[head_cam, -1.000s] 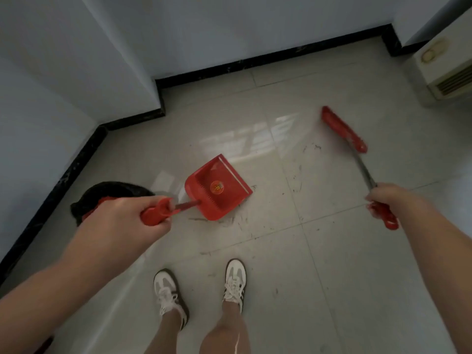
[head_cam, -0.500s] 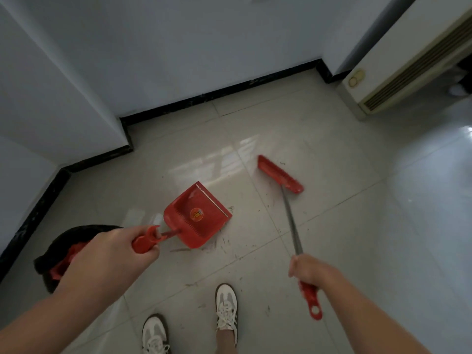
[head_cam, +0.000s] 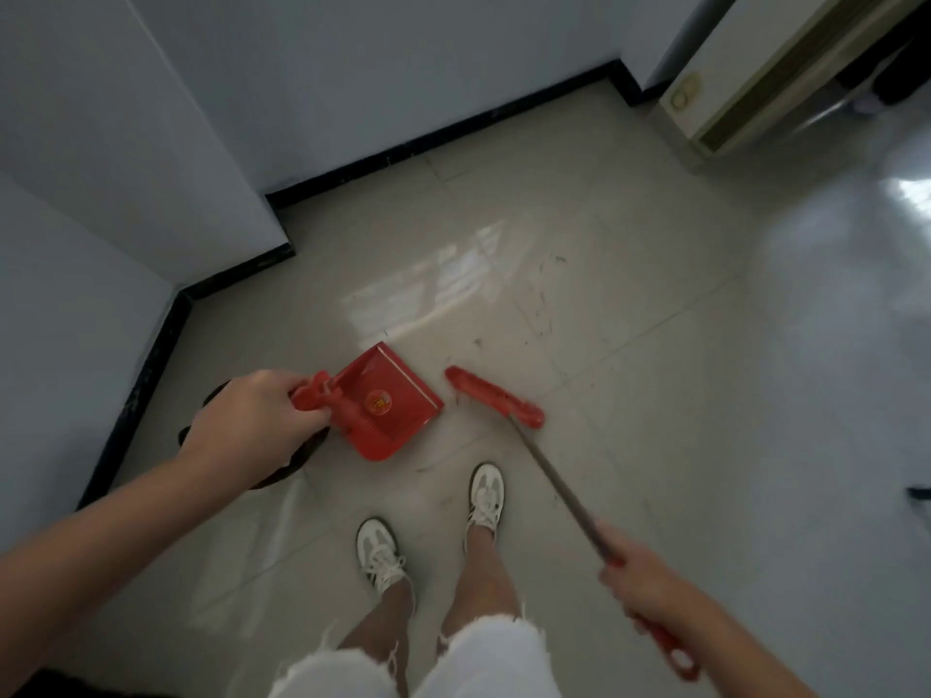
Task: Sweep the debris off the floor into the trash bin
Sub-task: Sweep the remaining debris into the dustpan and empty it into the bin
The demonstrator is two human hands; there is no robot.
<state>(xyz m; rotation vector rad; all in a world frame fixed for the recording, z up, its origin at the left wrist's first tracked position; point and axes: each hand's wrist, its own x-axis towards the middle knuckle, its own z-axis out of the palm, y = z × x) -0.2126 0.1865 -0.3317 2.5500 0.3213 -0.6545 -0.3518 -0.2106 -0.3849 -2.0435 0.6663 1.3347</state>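
My left hand (head_cam: 252, 425) grips the handle of a red dustpan (head_cam: 388, 403), which sits on the tiled floor just ahead of my feet with its open lip facing right. My right hand (head_cam: 642, 579) holds the metal shaft of a red broom; the broom head (head_cam: 496, 403) rests on the floor right beside the dustpan's lip. Thin dark debris (head_cam: 541, 299) lies scattered on the tiles beyond the broom. A black-lined trash bin (head_cam: 297, 458) stands at the left, mostly hidden behind my left hand and wrist.
White walls with a black baseboard (head_cam: 433, 138) close off the far side and the left, forming a stepped corner. A cream air-conditioner cabinet (head_cam: 745, 88) stands at the upper right. My two white sneakers (head_cam: 486, 496) stand on the tiles below the dustpan.
The broom head has swept left and toward me, ending beside the dustpan's lip. My view has tilted down, and my left hand has turned the dustpan handle upward.
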